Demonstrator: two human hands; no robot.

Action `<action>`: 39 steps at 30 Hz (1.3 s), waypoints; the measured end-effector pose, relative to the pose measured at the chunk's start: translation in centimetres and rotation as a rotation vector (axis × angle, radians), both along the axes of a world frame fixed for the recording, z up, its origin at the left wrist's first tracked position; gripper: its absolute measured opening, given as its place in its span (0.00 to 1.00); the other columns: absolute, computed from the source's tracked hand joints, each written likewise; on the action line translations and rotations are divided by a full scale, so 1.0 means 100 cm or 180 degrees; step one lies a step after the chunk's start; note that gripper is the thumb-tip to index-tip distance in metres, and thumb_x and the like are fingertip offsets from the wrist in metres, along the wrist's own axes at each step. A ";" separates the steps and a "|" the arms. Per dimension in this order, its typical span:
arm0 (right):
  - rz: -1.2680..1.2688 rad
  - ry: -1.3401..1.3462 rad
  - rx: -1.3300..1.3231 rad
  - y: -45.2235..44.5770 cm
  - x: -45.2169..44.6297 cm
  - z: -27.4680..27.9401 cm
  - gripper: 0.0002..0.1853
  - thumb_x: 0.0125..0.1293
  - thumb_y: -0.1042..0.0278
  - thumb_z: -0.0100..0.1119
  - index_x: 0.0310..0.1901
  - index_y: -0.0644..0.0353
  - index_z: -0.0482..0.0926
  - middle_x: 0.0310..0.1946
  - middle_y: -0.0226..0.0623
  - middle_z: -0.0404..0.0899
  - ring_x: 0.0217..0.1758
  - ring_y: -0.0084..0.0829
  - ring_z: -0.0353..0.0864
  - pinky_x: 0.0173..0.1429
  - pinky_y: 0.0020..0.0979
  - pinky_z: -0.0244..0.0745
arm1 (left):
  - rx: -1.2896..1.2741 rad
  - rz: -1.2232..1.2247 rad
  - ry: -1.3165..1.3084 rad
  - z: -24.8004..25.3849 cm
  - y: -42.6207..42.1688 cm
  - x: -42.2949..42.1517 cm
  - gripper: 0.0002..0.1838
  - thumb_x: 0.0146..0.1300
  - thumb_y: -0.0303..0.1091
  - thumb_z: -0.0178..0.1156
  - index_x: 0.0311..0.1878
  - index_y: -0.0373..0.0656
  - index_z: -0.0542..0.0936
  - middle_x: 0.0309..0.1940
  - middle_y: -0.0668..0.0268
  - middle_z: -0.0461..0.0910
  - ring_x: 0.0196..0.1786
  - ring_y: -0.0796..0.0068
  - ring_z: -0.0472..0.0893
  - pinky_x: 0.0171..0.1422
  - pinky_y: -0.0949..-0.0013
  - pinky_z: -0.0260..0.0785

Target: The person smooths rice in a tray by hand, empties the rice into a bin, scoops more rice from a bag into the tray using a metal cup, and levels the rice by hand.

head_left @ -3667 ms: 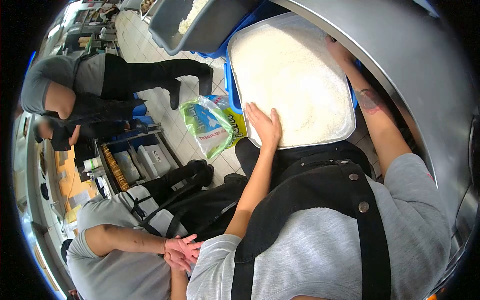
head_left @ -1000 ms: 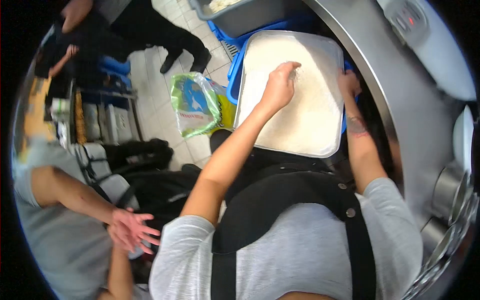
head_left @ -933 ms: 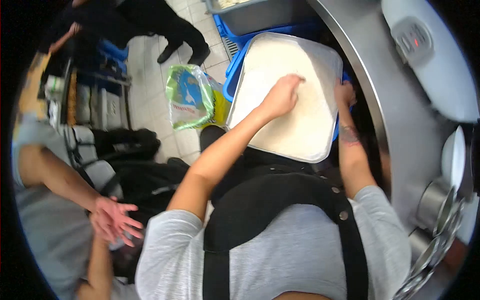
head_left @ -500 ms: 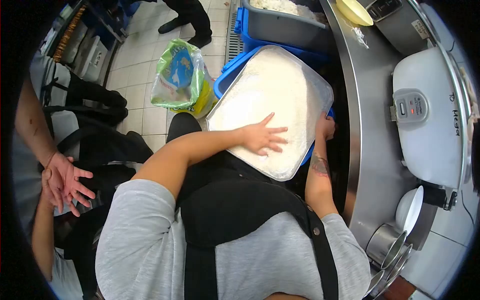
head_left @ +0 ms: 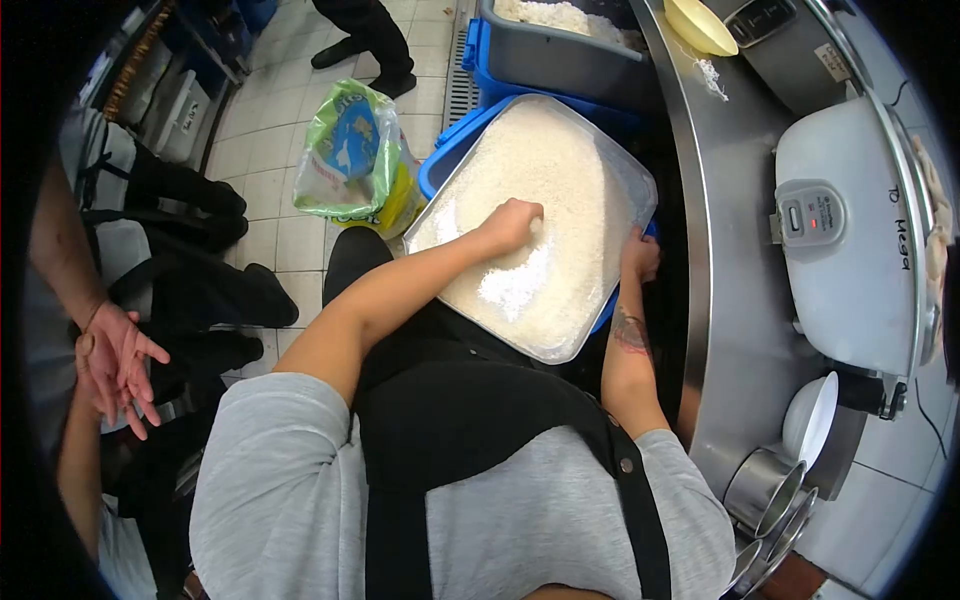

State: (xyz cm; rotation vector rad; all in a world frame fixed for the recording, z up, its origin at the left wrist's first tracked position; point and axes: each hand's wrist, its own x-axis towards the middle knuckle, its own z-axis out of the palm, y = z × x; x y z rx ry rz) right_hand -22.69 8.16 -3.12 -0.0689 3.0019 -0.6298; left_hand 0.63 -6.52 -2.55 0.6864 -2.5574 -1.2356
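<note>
White uncooked rice (head_left: pixel 545 140) fills a shallow translucent tub (head_left: pixel 640 190), which rests over a blue bin (head_left: pixel 440 165) in front of my lap. My left hand (head_left: pixel 510 226) is closed in a fist at the middle of the rice, with pale grains showing by the fingers. Just below that fist, a bright white patch shows in the rice. At the tub's right side, my right hand (head_left: pixel 641 256) is curled on the rim; its fingertips are partly hidden.
An open plastic sack (head_left: pixel 350 150) stands on the floor at left. Behind the tub is a grey bin (head_left: pixel 565 45) with white rice. A steel counter (head_left: pixel 740 300) runs along the right, bearing a white rice cooker (head_left: pixel 850 230). Another person's hands (head_left: pixel 125 365) are at far left.
My left hand went from spread flat on the rice to a closed fist, a little farther up the tub. A bright white patch has appeared beneath it. My right hand stays on the rim.
</note>
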 end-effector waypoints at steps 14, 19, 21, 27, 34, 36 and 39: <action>0.0047 0.0056 0.0050 0.003 -0.008 -0.014 0.27 0.59 0.36 0.52 0.45 0.50 0.84 0.46 0.43 0.84 0.52 0.49 0.81 0.53 0.50 0.72 | 0.0628 -0.0782 0.0707 0.151 -0.021 -0.022 0.28 0.57 0.17 0.41 0.63 0.37 0.70 0.53 0.41 0.77 0.58 0.46 0.77 0.63 0.56 0.68; 0.0041 0.0060 0.0028 0.004 -0.007 -0.014 0.26 0.59 0.37 0.52 0.44 0.50 0.85 0.46 0.43 0.84 0.51 0.50 0.81 0.53 0.51 0.72 | 0.0419 -0.0859 0.0480 0.102 0.007 -0.031 0.24 0.70 0.31 0.47 0.68 0.38 0.64 0.57 0.43 0.75 0.63 0.48 0.73 0.66 0.56 0.66; 0.0000 0.0029 0.0079 0.002 -0.007 -0.012 0.26 0.59 0.37 0.52 0.43 0.50 0.85 0.45 0.43 0.84 0.51 0.50 0.81 0.53 0.51 0.72 | 0.0183 -0.1147 -0.0059 0.078 0.039 -0.025 0.29 0.70 0.45 0.50 0.70 0.40 0.63 0.66 0.43 0.65 0.72 0.48 0.62 0.72 0.47 0.57; 0.0015 0.0084 0.0026 0.004 -0.006 -0.013 0.26 0.57 0.37 0.52 0.42 0.50 0.85 0.44 0.44 0.84 0.50 0.50 0.82 0.53 0.50 0.72 | -0.2138 -0.2136 -0.0243 0.011 0.099 0.003 0.36 0.65 0.61 0.48 0.72 0.54 0.61 0.76 0.58 0.48 0.79 0.54 0.43 0.68 0.20 0.37; 0.0120 0.0339 -0.0121 0.005 -0.010 -0.022 0.23 0.58 0.40 0.53 0.38 0.52 0.85 0.40 0.46 0.85 0.44 0.52 0.83 0.48 0.53 0.74 | -0.2663 -0.1398 -0.0020 -0.009 0.035 -0.059 0.32 0.66 0.58 0.48 0.72 0.62 0.62 0.76 0.66 0.51 0.78 0.52 0.46 0.69 0.23 0.42; 0.0071 0.0301 -0.0059 0.005 -0.009 -0.019 0.24 0.58 0.40 0.53 0.38 0.53 0.85 0.40 0.46 0.85 0.44 0.52 0.83 0.48 0.53 0.74 | -0.2597 -0.1084 -0.0235 -0.004 0.012 -0.069 0.29 0.67 0.54 0.48 0.70 0.60 0.64 0.75 0.64 0.54 0.76 0.52 0.51 0.68 0.25 0.47; 0.0072 0.0326 -0.0012 0.004 -0.006 -0.014 0.24 0.59 0.40 0.53 0.38 0.53 0.85 0.39 0.47 0.85 0.44 0.52 0.83 0.47 0.53 0.74 | -0.2295 -0.0567 -0.0271 -0.016 -0.004 -0.064 0.22 0.66 0.44 0.50 0.63 0.54 0.71 0.67 0.60 0.64 0.70 0.51 0.61 0.64 0.33 0.57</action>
